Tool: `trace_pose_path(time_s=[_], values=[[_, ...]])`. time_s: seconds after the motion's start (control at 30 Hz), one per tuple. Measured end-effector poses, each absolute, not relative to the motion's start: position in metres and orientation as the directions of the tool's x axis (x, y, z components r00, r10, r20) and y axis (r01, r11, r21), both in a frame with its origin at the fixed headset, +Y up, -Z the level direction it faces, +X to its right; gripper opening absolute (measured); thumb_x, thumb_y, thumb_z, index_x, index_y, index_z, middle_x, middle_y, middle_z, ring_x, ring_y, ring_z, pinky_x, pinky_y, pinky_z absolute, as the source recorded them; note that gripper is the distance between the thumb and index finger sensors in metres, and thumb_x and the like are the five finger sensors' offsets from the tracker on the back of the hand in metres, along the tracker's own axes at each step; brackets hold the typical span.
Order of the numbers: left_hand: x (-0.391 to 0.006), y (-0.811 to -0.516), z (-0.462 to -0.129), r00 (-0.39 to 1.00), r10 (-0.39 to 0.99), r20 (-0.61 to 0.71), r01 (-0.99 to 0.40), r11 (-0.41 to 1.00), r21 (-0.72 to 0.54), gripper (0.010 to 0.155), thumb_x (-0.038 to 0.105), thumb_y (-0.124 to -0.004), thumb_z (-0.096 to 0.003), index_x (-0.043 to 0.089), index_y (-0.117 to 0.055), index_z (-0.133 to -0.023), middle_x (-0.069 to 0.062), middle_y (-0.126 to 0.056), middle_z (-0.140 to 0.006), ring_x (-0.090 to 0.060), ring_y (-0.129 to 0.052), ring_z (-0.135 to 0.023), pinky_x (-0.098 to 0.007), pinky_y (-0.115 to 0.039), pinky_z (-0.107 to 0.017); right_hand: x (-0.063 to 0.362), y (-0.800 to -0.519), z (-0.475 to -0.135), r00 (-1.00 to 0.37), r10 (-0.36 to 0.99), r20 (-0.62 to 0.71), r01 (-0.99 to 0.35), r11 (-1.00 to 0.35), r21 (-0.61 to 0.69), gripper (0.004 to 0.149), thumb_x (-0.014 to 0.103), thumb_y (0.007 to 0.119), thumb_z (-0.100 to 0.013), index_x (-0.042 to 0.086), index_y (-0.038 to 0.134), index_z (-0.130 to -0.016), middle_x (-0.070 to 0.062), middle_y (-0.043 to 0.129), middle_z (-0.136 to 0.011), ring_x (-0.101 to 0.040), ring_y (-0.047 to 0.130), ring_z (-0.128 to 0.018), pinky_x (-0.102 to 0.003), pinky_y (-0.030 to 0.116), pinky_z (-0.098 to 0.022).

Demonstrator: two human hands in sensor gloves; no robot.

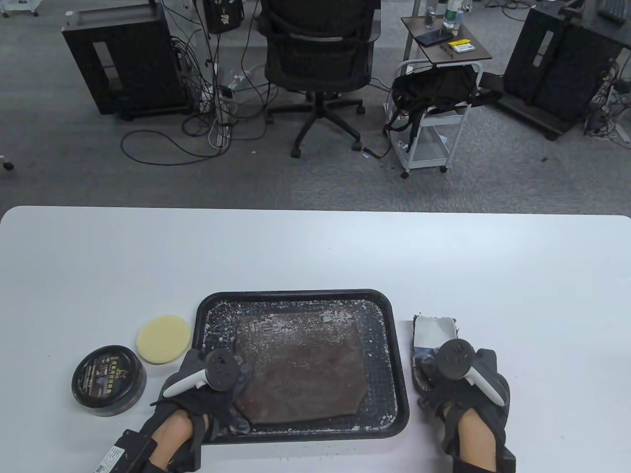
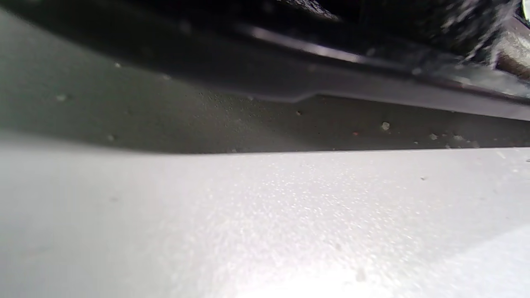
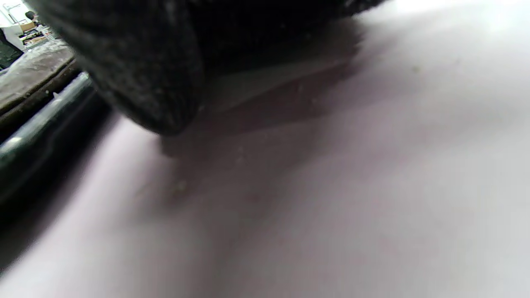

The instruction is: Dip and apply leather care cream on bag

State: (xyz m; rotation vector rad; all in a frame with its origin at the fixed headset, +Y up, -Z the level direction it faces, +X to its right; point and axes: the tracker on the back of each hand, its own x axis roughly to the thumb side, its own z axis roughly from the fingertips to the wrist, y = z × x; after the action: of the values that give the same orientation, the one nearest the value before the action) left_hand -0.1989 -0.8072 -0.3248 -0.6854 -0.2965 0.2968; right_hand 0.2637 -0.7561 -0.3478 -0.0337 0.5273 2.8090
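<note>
Your left hand [image 1: 207, 389] is resting on the tray [image 1: 389, 345] rim beside the brown bag [image 1: 305, 369]. Your right hand [image 1: 463, 389] is lying on a cloth [image 1: 434, 332]. I cannot tell how either hand's fingers are lying.

tray [image 1: 384, 315]: glossy black plastic, flaky | bag [image 1: 300, 364]: worn brown leather | table [image 1: 315, 251]: smooth matt white

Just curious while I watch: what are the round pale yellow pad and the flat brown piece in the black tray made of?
The round pale yellow pad looks like soft foam: matte, thick, even edge. The flat brown piece seems worn leather, dull and mottled with whitish flecks. The black tray looks like plastic or coated metal; its rim shows a slight sheen.
</note>
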Motion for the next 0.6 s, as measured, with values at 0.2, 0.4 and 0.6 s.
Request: trace_pose_path(time_s=[0.2, 0.4, 0.6], values=[[-0.199, -0.808, -0.325, 0.916, 0.358, 0.181, -0.162, 0.743, -0.649, 0.101, 0.060, -0.084, -0.0284, 0.040, -0.011, -0.096, 0.008, 0.005, -0.102, -0.022, 0.003, -0.100, -0.049, -0.006, -0.073, 0.259, -0.740, -0.344, -0.957, 0.291, -0.019, -0.279, -0.897, 0.344, 0.084, 0.032, 0.098, -0.029, 0.018, 0.062, -0.104, -0.009, 0.035, -0.113, -0.042, 0.030, -0.101, -0.061, 0.023, -0.067], [-0.199, -0.805, -0.326, 0.916, 0.361, 0.174, -0.175, 0.751, -0.637, 0.099, 0.058, -0.085, -0.0295, 0.039, -0.014, -0.097, 0.008, 0.002, -0.103, -0.021, 0.002, -0.101, -0.051, -0.007, -0.074, 0.249, -0.724, -0.340, -0.911, 0.408, 0.064, -0.370, -0.874, 0.315, 0.085, 0.035, 0.097, -0.029, 0.016, 0.062, -0.104, -0.010, 0.039, -0.113, -0.042, 0.033, -0.102, -0.061, 0.023, -0.067], [-0.197, -0.791, -0.324, 0.910, 0.351, 0.219, -0.174, 0.806, -0.566, 0.099, 0.056, -0.086, -0.0293, 0.038, -0.017, -0.098, 0.008, 0.000, -0.104, -0.021, 0.002, -0.102, -0.052, -0.005, -0.073, 0.240, -0.718, -0.339, -0.907, 0.403, 0.119, -0.365, -0.896, 0.252, 0.081, 0.037, 0.095, -0.032, 0.016, 0.063, -0.104, -0.010, 0.044, -0.113, -0.042, 0.037, -0.102, -0.060, 0.024, -0.068]])
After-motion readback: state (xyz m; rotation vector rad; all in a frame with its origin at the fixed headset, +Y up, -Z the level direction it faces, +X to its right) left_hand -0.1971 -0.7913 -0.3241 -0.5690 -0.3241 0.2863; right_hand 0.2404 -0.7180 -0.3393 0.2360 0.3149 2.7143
